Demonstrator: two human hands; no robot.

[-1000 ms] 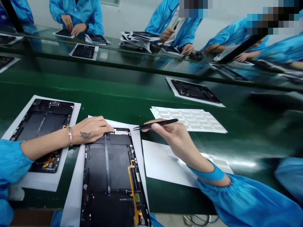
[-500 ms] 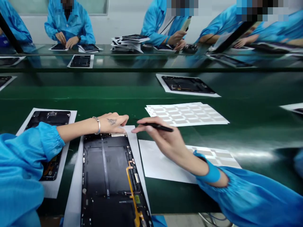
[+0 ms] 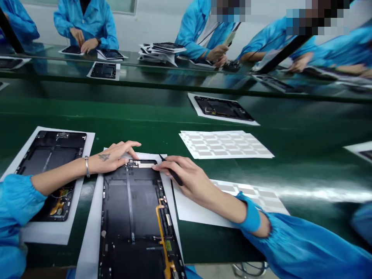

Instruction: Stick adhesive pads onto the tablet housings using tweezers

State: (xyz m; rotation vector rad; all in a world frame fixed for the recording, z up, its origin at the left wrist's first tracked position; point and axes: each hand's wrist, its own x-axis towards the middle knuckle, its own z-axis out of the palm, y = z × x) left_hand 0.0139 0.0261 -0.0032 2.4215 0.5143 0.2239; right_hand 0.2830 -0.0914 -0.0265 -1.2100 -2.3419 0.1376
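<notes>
Tweezers (image 3: 173,175) pinched in the right hand (image 3: 188,180) at the tablet housing (image 3: 130,217) top edge; left hand (image 3: 114,156) spread just beside.

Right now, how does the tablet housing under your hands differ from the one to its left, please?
The middle tablet housing has a long yellow flex cable, the left tablet housing a short one. The middle runs out of view; the left ends in view. Both are black, on white paper.

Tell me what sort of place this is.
This looks like an electronics assembly line: open tablet housings lie on white sheets along a green bench, co-workers in blue smocks sit at it, and the right hand holds black tweezers.
</notes>
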